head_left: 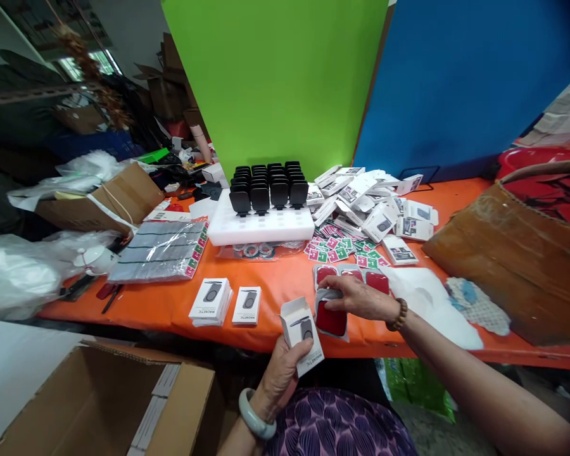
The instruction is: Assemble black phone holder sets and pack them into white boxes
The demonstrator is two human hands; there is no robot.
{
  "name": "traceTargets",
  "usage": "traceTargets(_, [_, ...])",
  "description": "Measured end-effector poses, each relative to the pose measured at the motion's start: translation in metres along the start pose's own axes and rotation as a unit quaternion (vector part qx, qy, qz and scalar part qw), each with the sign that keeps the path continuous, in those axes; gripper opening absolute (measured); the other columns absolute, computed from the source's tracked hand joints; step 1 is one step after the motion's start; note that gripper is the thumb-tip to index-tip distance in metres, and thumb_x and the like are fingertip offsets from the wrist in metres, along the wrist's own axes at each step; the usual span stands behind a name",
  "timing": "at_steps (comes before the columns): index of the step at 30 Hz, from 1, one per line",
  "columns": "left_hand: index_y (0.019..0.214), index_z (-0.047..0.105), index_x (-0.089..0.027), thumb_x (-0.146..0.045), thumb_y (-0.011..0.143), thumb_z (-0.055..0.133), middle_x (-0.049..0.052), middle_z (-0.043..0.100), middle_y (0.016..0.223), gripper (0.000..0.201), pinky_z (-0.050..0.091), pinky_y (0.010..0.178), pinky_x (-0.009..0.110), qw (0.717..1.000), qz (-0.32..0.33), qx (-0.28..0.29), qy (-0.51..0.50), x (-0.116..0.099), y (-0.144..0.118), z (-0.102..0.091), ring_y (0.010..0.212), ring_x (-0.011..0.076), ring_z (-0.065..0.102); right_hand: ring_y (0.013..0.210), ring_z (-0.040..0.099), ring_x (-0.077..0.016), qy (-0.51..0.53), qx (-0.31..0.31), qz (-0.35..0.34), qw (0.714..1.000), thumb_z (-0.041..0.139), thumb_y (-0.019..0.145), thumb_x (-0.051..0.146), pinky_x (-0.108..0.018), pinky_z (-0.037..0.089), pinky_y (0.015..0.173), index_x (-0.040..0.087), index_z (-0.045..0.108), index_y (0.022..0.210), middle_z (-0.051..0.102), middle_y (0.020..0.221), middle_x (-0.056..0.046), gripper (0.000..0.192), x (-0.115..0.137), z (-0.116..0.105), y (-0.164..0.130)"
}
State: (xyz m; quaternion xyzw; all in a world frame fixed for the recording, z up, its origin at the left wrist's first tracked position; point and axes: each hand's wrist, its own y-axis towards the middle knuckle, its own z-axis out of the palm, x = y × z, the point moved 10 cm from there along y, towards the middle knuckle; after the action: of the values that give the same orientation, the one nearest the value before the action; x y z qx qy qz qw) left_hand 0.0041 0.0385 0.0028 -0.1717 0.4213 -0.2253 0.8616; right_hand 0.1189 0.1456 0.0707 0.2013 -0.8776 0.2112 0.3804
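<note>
My left hand (pixel 280 373) holds a small white product box (pixel 303 334) with its top flap open, just off the front edge of the orange table (pixel 285 285). My right hand (pixel 361 299) reaches over a row of red pouches (pixel 331 320) and pinches a grey item at the top of the nearest one. Two stacks of closed white boxes (pixel 211 300) lie to the left on the table. Behind them stands a white foam tray (pixel 261 225) carrying several black holders (pixel 268 183).
Flat white box blanks (pixel 375 202) are heaped at the back right, with small green and pink packets (pixel 342 248) in front. A brown basket (pixel 513 259) stands at the right. An open cardboard carton (pixel 109 399) sits below left. Plastic bags (pixel 19 272) lie at the left.
</note>
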Motion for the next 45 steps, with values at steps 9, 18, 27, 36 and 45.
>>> traceTargets(9, [0.096, 0.070, -0.013, -0.017, 0.059, 0.082, 0.006, 0.073, 0.088, 0.039, 0.054, 0.081, 0.034, 0.992, -0.055, -0.009, -0.109, 0.008, -0.003, -0.011, 0.079, 0.0202, 0.069, 0.081, 0.056, -0.0145, 0.387, 0.019, 0.024, 0.922, 0.073, 0.072, 0.033, -0.028, 0.047, 0.073, 0.020, 0.057, 0.095, 0.059, 0.092, 0.000, 0.031, -0.028, 0.039, -0.006])
traceTargets(18, [0.103, 0.064, -0.013, -0.017, 0.066, 0.078, 0.008, 0.074, 0.097, 0.039, 0.047, 0.097, 0.049, 0.983, -0.092, 0.058, -0.151, 0.016, -0.002, -0.008, 0.097, 0.0287, 0.068, 0.065, 0.055, -0.0099, 0.532, 0.017, 0.006, 0.846, 0.080, 0.067, 0.036, -0.023, 0.045, 0.062, 0.022, 0.051, 0.094, 0.060, 0.078, 0.004, 0.041, -0.039, 0.056, -0.025])
traceTargets(27, [0.106, 0.062, -0.013, -0.021, 0.071, 0.076, 0.012, 0.071, 0.101, 0.038, 0.051, 0.085, 0.040, 0.988, -0.119, 0.097, 0.008, 0.028, -0.001, 0.000, 0.094, 0.0291, 0.069, 0.089, 0.058, -0.0183, 0.314, -0.119, -0.054, 0.940, 0.065, 0.079, 0.038, -0.033, 0.050, 0.078, 0.023, 0.052, 0.102, 0.061, 0.097, -0.003, 0.030, -0.006, -0.014, -0.040])
traceTargets(36, [0.096, 0.068, -0.012, -0.029, 0.060, 0.084, 0.010, 0.068, 0.093, 0.044, 0.047, 0.067, 0.028, 0.970, -0.128, 0.157, 0.136, 0.035, -0.006, 0.015, 0.075, 0.0180, 0.065, 0.088, 0.060, -0.0191, 0.053, -0.084, -0.115, 0.988, 0.051, 0.086, 0.022, -0.034, 0.047, 0.078, 0.021, 0.053, 0.110, 0.065, 0.099, -0.005, 0.024, 0.044, 0.001, -0.037])
traceTargets(45, [0.098, 0.070, -0.013, -0.025, 0.054, 0.086, 0.008, 0.067, 0.094, 0.048, 0.047, 0.073, 0.028, 0.955, -0.157, 0.216, 0.127, 0.059, -0.010, 0.012, 0.081, 0.0185, 0.063, 0.092, 0.060, -0.0187, 0.145, -0.093, -0.121, 0.978, 0.053, 0.090, 0.029, -0.034, 0.050, 0.080, 0.021, 0.052, 0.114, 0.063, 0.104, -0.007, 0.025, 0.029, 0.023, -0.044])
